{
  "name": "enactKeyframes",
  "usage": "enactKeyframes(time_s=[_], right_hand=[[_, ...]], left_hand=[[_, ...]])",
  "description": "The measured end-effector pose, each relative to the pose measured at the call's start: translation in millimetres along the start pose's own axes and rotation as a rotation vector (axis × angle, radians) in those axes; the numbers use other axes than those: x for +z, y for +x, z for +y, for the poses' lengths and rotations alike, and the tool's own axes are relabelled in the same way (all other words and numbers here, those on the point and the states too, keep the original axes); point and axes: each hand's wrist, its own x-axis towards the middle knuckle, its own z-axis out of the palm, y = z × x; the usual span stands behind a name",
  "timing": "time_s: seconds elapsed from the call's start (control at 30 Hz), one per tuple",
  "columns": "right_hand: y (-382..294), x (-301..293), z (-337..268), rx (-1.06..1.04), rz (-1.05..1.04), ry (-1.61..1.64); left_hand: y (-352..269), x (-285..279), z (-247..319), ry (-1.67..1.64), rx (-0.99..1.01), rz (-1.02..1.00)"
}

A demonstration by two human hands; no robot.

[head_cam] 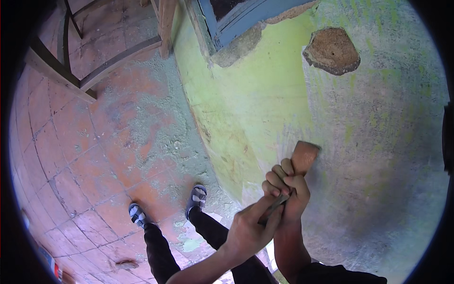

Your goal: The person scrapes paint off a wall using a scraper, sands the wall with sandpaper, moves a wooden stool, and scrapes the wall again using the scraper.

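Both of my hands grip one scraper (pixel 305 156), whose broad, copper-brown blade rests at the painted wall. My left hand (pixel 248 227) is closed around the lower end of the tool. Higher up, close behind the blade, my right hand (pixel 296 193) wraps the tool, and fingers of the two hands crowd together there. The wall has yellow-green paint (pixel 241 103) on the left of the blade and a scraped, greyish surface (pixel 372 142) on the right. Which fingers belong to which hand is partly hidden.
A blue window frame (pixel 234 25) with broken plaster lies at the top. Right of it is a brown hole (pixel 333 51) in the plaster. A wooden frame (pixel 120 58) stands upper left. Paint flakes (pixel 170 142) cover floor tiles along the wall, near my sandalled feet.
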Motion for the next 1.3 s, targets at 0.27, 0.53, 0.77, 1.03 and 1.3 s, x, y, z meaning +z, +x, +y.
enactKeyframes(time_s=[0.27, 0.53, 0.77, 1.03, 1.3], right_hand=[[0, 9, -13, -0.031, -0.006, -0.018], [5, 18, -25, -0.008, 0.065, -0.080], [15, 47, -33, -0.042, 0.067, -0.017], [22, 48, -39, -0.047, 0.028, -0.171], [-15, 12, -35, 0.103, 0.097, -0.140]], left_hand=[[5, 0, 28, -0.027, -0.078, -0.036], [8, 11, 41, -0.027, -0.152, 0.016], [25, 9, 64, -0.092, -0.165, 0.083], [33, 11, 65, -0.127, -0.189, 0.118], [-18, 30, 56, 0.091, -0.214, 0.094]])
